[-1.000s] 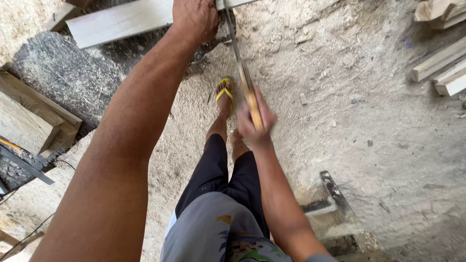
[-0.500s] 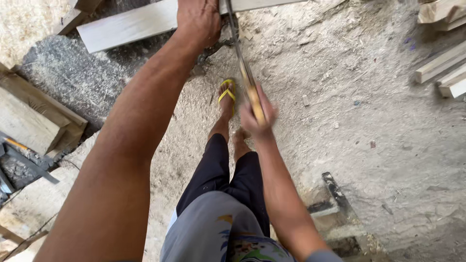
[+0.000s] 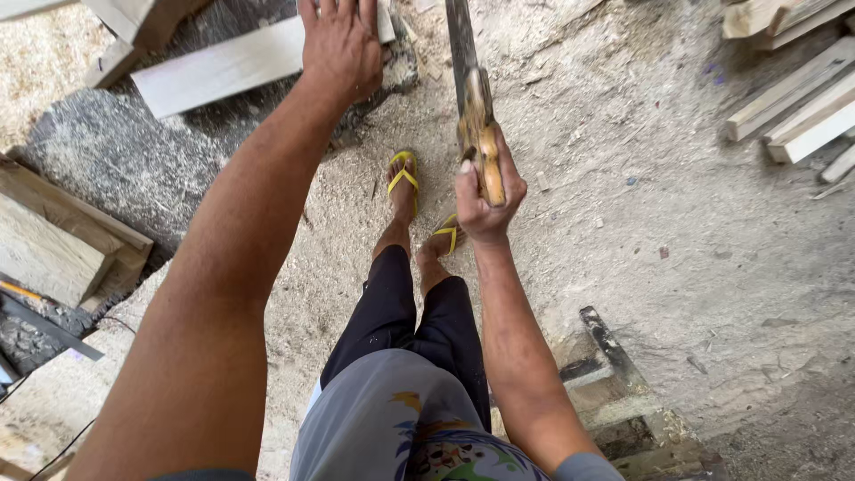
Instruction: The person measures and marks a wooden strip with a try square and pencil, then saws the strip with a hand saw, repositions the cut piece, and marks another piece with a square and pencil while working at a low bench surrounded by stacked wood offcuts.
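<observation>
The left arm is stretched straight from the lower left of the frame to the upper middle, elbow locked. The left hand (image 3: 341, 46) is laid palm down at the top edge, fingers spread forward and partly cut off by the frame. The right arm is bent, rising from the lower right towards the centre. The right hand (image 3: 482, 191) is clenched in a fist, thumb uppermost, knuckles turned away. Both legs are seen below, feet in the middle of the frame.
</observation>
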`<state>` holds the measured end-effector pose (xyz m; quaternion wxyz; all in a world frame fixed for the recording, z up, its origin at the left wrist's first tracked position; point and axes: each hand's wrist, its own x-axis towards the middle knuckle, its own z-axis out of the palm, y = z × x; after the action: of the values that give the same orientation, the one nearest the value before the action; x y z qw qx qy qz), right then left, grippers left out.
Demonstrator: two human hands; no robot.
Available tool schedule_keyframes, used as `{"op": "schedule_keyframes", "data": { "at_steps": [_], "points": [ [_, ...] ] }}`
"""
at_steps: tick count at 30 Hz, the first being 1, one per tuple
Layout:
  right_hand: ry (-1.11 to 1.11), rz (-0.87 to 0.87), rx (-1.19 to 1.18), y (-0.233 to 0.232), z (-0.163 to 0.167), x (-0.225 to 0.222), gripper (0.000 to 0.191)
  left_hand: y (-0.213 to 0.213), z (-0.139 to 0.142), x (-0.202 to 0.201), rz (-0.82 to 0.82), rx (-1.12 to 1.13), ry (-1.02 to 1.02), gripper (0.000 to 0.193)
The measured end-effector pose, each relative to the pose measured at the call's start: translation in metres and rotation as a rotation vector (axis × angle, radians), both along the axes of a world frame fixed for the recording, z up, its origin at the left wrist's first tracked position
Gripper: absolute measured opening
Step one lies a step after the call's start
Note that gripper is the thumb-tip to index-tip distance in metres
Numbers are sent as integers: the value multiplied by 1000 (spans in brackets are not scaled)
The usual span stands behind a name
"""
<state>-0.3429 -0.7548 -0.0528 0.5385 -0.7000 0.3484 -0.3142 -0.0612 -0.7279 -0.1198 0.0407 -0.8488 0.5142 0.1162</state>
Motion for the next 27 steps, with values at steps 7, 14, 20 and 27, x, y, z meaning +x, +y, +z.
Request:
{"op": "schedule_keyframes", "data": {
  "at_steps": [7, 14, 20, 27],
  "points": [
    [136, 287, -579, -23, -14, 85, 60, 67, 17, 12, 138, -397, 272, 79],
    [272, 661, -750, -9, -8, 118, 72, 115, 32, 41, 431, -605, 327, 44],
    [127, 786, -535, -28, 19, 119, 63, 59, 38, 27, 518, -694, 341, 52],
    [525, 213, -553, -165, -131, 150, 39, 24, 40, 14, 686, -599, 217, 65]
  ]
}}
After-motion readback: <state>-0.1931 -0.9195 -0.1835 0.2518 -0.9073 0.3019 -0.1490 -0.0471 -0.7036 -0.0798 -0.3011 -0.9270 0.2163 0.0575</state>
